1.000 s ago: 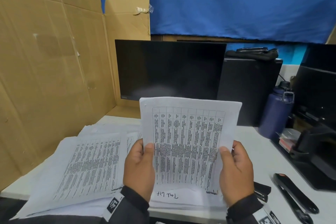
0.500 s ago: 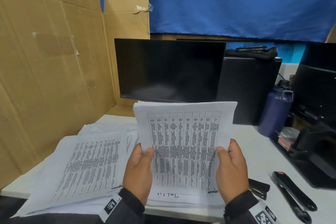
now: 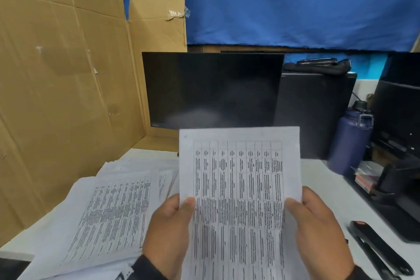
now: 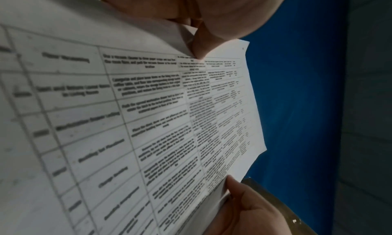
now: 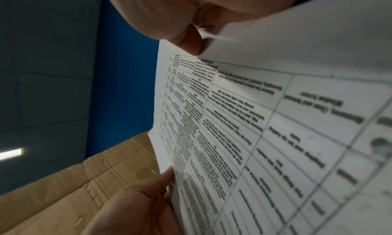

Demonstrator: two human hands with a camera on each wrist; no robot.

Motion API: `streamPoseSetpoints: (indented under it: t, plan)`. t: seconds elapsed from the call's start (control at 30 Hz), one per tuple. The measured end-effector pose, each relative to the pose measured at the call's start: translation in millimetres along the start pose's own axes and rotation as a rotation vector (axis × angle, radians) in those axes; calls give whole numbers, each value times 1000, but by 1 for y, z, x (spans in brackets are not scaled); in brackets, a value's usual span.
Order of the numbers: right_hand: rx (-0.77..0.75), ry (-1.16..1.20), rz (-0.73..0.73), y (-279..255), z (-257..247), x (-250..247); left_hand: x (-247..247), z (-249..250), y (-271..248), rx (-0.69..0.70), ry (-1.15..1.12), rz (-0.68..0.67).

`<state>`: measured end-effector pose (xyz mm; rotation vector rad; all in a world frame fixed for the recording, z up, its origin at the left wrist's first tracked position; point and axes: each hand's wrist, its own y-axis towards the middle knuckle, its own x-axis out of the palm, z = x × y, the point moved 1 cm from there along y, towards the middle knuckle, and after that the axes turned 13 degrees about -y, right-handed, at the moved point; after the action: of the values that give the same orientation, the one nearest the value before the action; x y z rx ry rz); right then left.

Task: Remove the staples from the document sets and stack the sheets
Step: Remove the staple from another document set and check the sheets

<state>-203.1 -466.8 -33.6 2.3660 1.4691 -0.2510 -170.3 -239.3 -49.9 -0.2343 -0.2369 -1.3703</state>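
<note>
I hold a set of printed sheets (image 3: 238,188) upright in front of me, a table of text on its face. My left hand (image 3: 169,232) grips its left edge with the thumb on the front. My right hand (image 3: 318,227) grips the right edge the same way. The sheets (image 4: 148,121) fill the left wrist view, with the left thumb (image 4: 199,42) on the paper; the sheets (image 5: 275,138) also fill the right wrist view. A spread pile of printed sheets (image 3: 109,211) lies on the white desk (image 3: 322,179) to the left. I see no staple.
A black stapler-like tool (image 3: 381,250) lies on the desk at the right. A dark monitor (image 3: 211,91) stands behind the sheets. A cardboard wall (image 3: 56,98) closes the left side. A navy bottle (image 3: 350,138) and black equipment (image 3: 395,188) stand at the right.
Both hands have lifted the held set higher and nearer the camera, squaring it upright. The handwritten sheet that lay under it on the desk is now hidden.
</note>
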Motion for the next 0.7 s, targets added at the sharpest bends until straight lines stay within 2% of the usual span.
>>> streamPoseSetpoints:
  t: [0.23, 0.4, 0.7]
  plan:
    - [250, 41, -116, -15, 30, -2, -14, -35, -7, -171, 80, 28]
    - [253, -23, -112, -15, 45, -4, -18, -40, 3, -311, 65, -41]
    - [249, -105, -178, -20, 71, 17, -25, -23, 8, -332, -202, -57]
